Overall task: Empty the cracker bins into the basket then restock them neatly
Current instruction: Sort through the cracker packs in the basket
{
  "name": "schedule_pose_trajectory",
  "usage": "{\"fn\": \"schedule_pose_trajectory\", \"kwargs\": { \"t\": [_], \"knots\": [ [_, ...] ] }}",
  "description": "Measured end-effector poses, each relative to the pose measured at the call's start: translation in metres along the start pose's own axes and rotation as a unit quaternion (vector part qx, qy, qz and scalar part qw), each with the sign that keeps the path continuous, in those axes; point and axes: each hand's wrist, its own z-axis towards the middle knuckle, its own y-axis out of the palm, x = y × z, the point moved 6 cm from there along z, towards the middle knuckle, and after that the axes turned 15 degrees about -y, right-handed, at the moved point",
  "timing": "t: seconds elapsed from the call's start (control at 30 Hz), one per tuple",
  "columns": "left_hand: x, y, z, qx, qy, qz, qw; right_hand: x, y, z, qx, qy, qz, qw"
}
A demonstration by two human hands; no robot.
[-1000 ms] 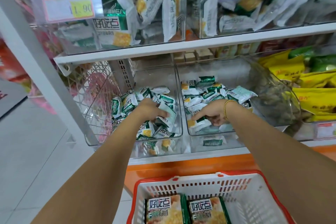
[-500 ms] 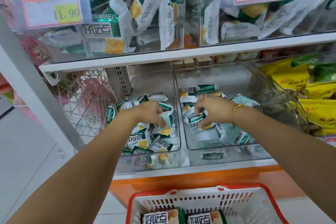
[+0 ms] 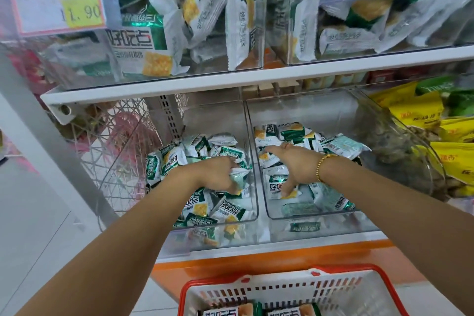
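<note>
Emptying the bins (image 3: 205,120): my left hand (image 3: 213,174) clutches packets (image 3: 238,177), my right hand (image 3: 295,167) lies spread over others (no grip yet), so next it must close before both lift to the basket (image 3: 282,287).

Cracker bins (image 3: 320,214), far: clear hard plastic, smooth, glossy, with reflections.
Cracker packets (image 3: 230,209) inside: thin plastic film, green and white, shiny, crinkled, with serrated ends.
Basket (image 3: 295,290), near: white plastic lattice, matt, under a red plastic rim.
Shelf edge (image 3: 230,77) above: white-painted metal, smooth.
Wire rack (image 3: 110,161), left: thin white-coated metal wire.
Price label (image 3: 56,5), far left: matt paper behind a clear glossy plastic sleeve.
Bags (image 3: 415,110), right: yellow glossy film.
Bracelet (image 3: 322,165): gold-coloured beads, polished.
Base panel (image 3: 256,264): orange, smooth, slightly glossy.
</note>
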Motion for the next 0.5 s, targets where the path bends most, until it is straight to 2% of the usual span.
{"fn": "schedule_pose_trajectory", "kwargs": {
  "t": [0.13, 0.33, 0.5],
  "knots": [
    [-0.001, -0.005, -0.001, 0.033, 0.0, -0.031, 0.999, 0.0, 0.004, 0.009, -0.012, 0.005, -0.031, 0.999],
    [-0.011, -0.008, -0.023, 0.091, 0.016, -0.047, 0.995, 0.0, 0.003, 0.008, 0.025, -0.026, -0.043, 0.998],
    [-0.017, -0.024, -0.065, 0.177, 0.032, -0.107, 0.978, -0.004, -0.002, 0.001, 0.029, -0.026, -0.047, 0.998]
  ]
}}
